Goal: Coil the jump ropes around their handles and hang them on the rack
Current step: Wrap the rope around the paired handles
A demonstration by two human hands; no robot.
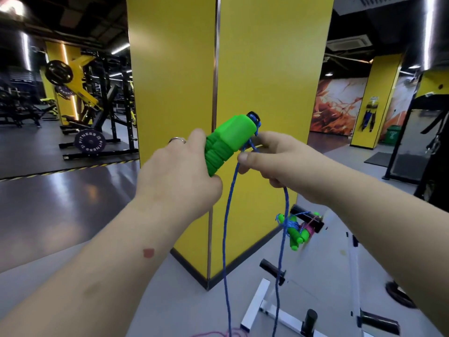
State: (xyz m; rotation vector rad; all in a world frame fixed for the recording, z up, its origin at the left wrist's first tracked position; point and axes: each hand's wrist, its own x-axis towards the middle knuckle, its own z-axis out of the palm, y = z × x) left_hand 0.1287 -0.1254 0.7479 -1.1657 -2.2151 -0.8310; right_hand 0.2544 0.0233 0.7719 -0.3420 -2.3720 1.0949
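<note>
**Operator:** Both hands are up in front of the yellow pillar [267,69]. My left hand [179,176] is closed around the green handles [226,139], which I hold together as one bundle, tilted, with the thick ends toward the pillar. A ring [177,140] is on one finger of this hand.

**Observer:** And the right one?

**Operator:** My right hand [274,161] pinches the blue rope [227,239] between thumb and fingers, just beside the top end of the handles, where the rope comes out at a small dark cap. From there two strands hang down in front of the pillar, toward the floor.

**Observer:** Is the rope coiled on the handles?

**Operator:** I see no turns on the green part. Only a short piece is twisted near the cap.

**Observer:** Where is the rack?

**Operator:** The white rack [257,305] stands on the floor at the foot of the pillar, on its right side. On one black peg [308,220] close to the pillar hang other coiled jump ropes [295,233], with green handles, blue and pink cord. Two more black pegs lower down are bare. A pink rope [218,333] lies on the floor at the bottom edge.
</note>
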